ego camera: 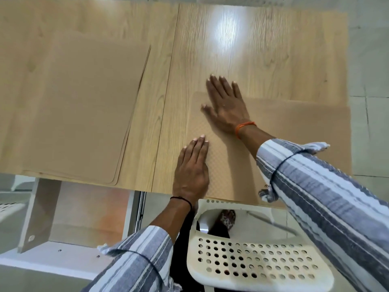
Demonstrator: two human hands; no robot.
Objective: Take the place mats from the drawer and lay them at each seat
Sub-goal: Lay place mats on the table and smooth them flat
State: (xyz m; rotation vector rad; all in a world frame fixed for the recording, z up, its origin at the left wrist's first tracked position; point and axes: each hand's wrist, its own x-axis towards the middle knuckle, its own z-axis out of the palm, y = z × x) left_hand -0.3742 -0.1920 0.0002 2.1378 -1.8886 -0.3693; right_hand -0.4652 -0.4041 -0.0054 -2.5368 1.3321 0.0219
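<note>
Fingers of both hands straight, flat on place mat (294,127), mat stack (71,106) beside

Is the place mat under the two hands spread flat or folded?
Spread flat. The place mat lies in one layer on the table, with the left hand and right hand pressing open-palmed on it.

A wooden table (263,49) carries a mat stack (80,106) and one place mat (294,127).

A white plastic chair (252,260) with a perforated seat is sitting tucked at the near edge of the wooden table (263,49) — light is glaring off the tabletop — and pale floor tiles (370,60) are showing beyond its right side.
</note>
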